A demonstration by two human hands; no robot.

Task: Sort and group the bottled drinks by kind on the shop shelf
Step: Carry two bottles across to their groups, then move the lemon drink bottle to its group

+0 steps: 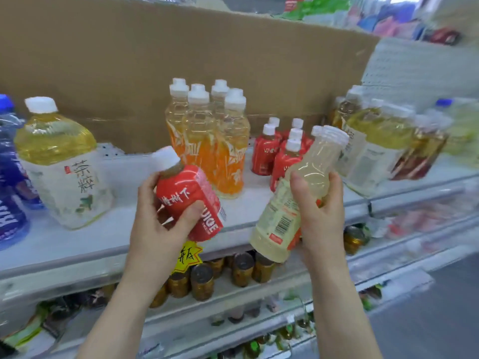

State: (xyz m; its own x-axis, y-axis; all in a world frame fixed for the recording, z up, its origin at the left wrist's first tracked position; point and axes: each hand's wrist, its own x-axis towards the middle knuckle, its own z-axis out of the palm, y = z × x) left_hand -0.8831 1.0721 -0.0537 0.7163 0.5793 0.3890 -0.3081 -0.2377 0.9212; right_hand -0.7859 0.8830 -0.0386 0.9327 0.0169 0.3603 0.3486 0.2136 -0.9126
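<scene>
We are mid-sort, holding two bottles above the shelf (pixel 116 229). Our left hand (pixel 155 218) is wrapping a red juice bottle (pixel 186 187), and our right hand (pixel 324 216) is gripping a pale bottle (pixel 311 167). The red one probably belongs with the red group (pixel 282 154) at two o'clock. The pale bottle's kind is staying unclear; the bottles at three o'clock (pixel 375 146) are blurring.

The white shelf (pixel 129 182) carries upright bottles in front of a cardboard sheet (pixel 181 60). From the left stand blue bottles (pixel 10 177), a big tea bottle (pixel 62 161), clustered orange bottles (pixel 207 141), small red bottles (pixel 280 154) just beside them, and yellow bottles (pixel 373 141).
</scene>
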